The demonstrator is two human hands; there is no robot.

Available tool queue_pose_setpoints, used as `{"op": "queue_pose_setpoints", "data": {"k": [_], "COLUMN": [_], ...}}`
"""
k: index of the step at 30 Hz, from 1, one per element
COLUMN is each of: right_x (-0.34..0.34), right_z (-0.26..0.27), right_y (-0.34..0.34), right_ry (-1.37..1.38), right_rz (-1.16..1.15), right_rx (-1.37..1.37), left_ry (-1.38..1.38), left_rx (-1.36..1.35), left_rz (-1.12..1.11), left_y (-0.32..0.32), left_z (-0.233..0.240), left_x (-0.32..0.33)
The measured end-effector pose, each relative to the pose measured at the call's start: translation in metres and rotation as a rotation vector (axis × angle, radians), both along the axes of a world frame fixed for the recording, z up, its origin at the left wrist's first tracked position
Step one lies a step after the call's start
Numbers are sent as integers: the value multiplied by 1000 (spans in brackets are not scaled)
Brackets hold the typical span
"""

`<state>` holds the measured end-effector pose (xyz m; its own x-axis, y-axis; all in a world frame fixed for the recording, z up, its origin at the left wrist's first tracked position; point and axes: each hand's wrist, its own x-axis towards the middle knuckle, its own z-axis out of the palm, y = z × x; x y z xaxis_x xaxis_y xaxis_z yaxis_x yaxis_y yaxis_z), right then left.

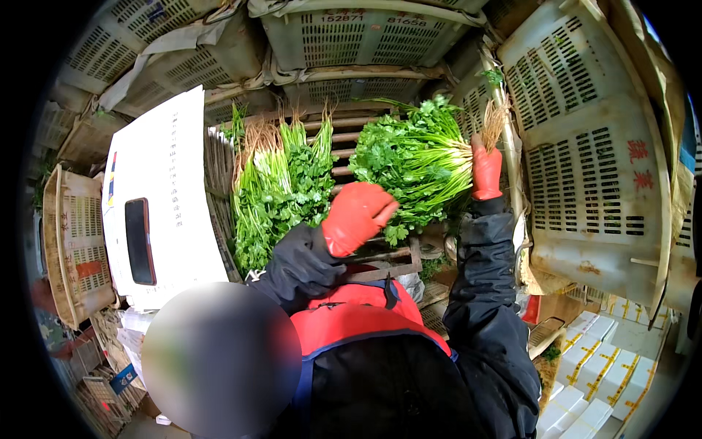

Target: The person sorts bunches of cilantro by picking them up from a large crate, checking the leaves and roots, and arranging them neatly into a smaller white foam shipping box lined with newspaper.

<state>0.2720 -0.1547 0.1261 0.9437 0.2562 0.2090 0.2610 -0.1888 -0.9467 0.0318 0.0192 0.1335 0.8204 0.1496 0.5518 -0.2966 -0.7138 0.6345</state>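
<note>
My right hand (486, 171), in a red rubber glove, grips a bunch of leafy green herbs (422, 148) by its pale stems, just below the brown roots. The bunch lies sideways, roots to the right and leaves fanned to the left, and looks like coriander or leafy celery. My left hand (357, 218), gloved the same way, is curled at the leaves' lower left edge; nothing shows in it, though its underside is hidden. To its left, more rooted bunches (279, 181) lie with roots away from me on a slatted rack (344, 137).
Slotted plastic crates (587, 159) rise close on the right, and more crates (362, 41) stand behind the rack. At left, a smartphone (140, 241) lies on a white printed board (181, 192). White boxes with yellow tape (603, 362) sit low on the right.
</note>
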Motion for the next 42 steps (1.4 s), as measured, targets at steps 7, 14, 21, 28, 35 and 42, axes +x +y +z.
{"op": "queue_pose_setpoints", "data": {"k": [7,14,21,28,35,42], "right_x": [-21,-38,-28,-11,-30,26], "right_z": [31,5,13,88,107,-10], "right_y": [23,44,40,-50,48,45], "right_ry": [211,111,38,-911,-509,-853], "right_rz": [64,-26,-93,-582,-178,-132], "right_rx": [31,-38,-153,-971,-130,-446], "left_ry": [-139,-68,670,1138,675,580], "left_rx": [88,148,357,-564,-295,-129], "left_rz": [74,1,-584,-777,-219,-80], "left_y": [-40,-31,-32,6,1,4], "left_z": [39,2,-57,-41,-96,-101], "left_x": [60,77,31,7,1,10]}}
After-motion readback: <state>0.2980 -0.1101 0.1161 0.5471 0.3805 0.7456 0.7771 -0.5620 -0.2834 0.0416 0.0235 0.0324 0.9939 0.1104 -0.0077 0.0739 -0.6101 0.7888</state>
